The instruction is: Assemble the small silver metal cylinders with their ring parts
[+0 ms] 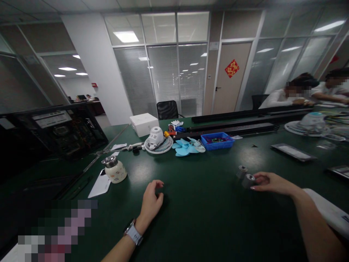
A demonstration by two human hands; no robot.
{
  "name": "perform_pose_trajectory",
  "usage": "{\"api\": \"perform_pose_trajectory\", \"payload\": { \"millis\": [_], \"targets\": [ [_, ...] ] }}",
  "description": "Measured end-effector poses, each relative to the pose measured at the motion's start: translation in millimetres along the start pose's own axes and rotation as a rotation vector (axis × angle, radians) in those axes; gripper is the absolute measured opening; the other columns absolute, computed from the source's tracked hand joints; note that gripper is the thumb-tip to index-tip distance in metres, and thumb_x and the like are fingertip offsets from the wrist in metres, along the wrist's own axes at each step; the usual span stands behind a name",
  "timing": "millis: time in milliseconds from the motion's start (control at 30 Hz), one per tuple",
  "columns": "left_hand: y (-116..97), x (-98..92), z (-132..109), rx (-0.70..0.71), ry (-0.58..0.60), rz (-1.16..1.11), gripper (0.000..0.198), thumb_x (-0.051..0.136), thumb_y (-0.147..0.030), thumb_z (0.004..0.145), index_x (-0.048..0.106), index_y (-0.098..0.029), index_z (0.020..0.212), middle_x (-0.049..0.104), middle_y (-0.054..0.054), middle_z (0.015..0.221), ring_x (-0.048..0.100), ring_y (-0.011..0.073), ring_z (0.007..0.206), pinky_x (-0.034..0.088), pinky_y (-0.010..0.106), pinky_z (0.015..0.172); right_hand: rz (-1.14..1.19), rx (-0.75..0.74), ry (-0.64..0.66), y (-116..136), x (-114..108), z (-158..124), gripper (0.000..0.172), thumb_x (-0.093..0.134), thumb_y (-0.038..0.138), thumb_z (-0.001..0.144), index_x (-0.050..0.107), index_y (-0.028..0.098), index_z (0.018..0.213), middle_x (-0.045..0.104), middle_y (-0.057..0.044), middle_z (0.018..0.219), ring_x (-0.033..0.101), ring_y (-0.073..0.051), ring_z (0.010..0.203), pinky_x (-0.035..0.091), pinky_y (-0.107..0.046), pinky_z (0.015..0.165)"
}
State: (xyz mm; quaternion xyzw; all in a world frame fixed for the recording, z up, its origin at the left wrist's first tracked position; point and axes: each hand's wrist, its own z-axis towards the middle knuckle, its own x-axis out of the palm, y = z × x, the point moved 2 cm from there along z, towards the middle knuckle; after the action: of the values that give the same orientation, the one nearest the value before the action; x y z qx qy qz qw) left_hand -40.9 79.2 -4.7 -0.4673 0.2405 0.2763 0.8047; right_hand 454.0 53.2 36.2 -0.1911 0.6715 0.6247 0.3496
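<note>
Two small grey metal cylinders stand upright and close together on the right side of the green table. My right hand [272,183] has its thumb and fingers at the right side of the nearer grey cylinder [248,181], closed on it as far as I can see. Just behind it is the farther cylinder [242,171], apart from my fingers. My left hand [151,200], with a watch [133,232] on the wrist, is over the table at centre left. Its fingers are loosely curled and apart, with nothing in them.
A cream jar [114,171] with a metal lid stands at left by a white phone-like slab [99,186]. Behind are a white fan part [156,140], light-blue fan blades [185,147], a blue tray [218,145] and a white box [144,123]. Two people sit at far right.
</note>
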Motion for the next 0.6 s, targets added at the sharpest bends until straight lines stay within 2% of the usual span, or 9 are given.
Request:
{"api": "perform_pose_trajectory", "payload": {
  "millis": [100,233,300,400,467,533,600],
  "targets": [
    [-0.4,-0.5,0.5,0.002,-0.008,0.005,0.032,0.048,-0.007,0.069,0.055,-0.021,0.097,0.062,0.004,0.094,0.060,0.0215,0.090,0.050,0.038,0.078,0.235,0.062,0.319,12.1,19.1,-0.3,0.042,0.079,0.034,0.050,0.074,0.019,0.089,0.075,-0.010,0.088,0.070,-0.027,0.085,0.053,-0.035,0.080],
    [0.5,-0.2,-0.3,0.014,-0.009,0.001,0.031,0.048,-0.007,0.070,0.055,-0.021,0.097,0.062,0.004,0.094,0.060,0.0213,0.090,0.050,0.037,0.078,0.283,0.054,0.309,20.3,14.4,-3.9,0.040,0.079,0.031,0.055,0.076,0.016,0.093,0.075,-0.015,0.091,0.070,-0.029,0.088,0.051,-0.037,0.083],
    [1.2,0.1,-0.9,0.014,-0.011,-0.006,0.032,0.047,-0.006,0.070,0.055,-0.021,0.097,0.062,0.004,0.095,0.060,0.0212,0.090,0.050,0.037,0.078,0.303,0.064,0.336,25.0,9.1,-8.0,0.045,0.081,0.029,0.054,0.075,0.016,0.097,0.074,-0.016,0.095,0.069,-0.030,0.092,0.051,-0.036,0.085],
    [-0.3,0.1,-1.0,0.026,-0.011,-0.043,0.028,0.048,-0.008,0.074,0.057,-0.021,0.098,0.062,0.005,0.096,0.060,0.0211,0.091,0.049,0.037,0.079,0.395,-0.013,0.357,53.9,18.9,-16.0,0.055,0.082,0.032,0.058,0.070,0.020,0.110,0.071,-0.012,0.109,0.065,-0.029,0.103,0.049,-0.039,0.093],
    [-4.7,-0.1,-0.7,0.037,0.006,-0.091,0.022,0.050,-0.015,0.080,0.058,-0.021,0.099,0.062,0.005,0.097,0.059,0.0212,0.092,0.049,0.037,0.080,0.551,-0.101,0.404,88.3,46.8,-23.6,0.057,0.079,0.037,0.064,0.065,0.021,0.116,0.069,-0.012,0.112,0.063,-0.027,0.107,0.047,-0.043,0.096],
    [-12.2,-0.3,-0.9,0.032,0.045,-0.162,0.020,0.052,-0.025,0.085,0.060,-0.021,0.103,0.063,0.006,0.099,0.059,0.0214,0.093,0.049,0.037,0.081,0.782,-0.156,0.549,126.3,90.3,-32.9,0.060,0.075,0.042,0.071,0.057,0.021,0.125,0.070,-0.011,0.108,0.064,-0.025,0.106,0.047,-0.045,0.095],
    [-22.1,-0.3,-2.4,0.007,0.100,-0.254,0.026,0.053,-0.034,0.088,0.061,-0.022,0.109,0.064,0.007,0.103,0.059,0.0215,0.096,0.048,0.037,0.083,0.939,-0.139,0.725,157.9,139.0,-41.8,0.065,0.074,0.042,0.073,0.051,0.022,0.131,0.069,-0.009,0.100,0.066,-0.023,0.099,0.050,-0.044,0.090]
  ]
}}
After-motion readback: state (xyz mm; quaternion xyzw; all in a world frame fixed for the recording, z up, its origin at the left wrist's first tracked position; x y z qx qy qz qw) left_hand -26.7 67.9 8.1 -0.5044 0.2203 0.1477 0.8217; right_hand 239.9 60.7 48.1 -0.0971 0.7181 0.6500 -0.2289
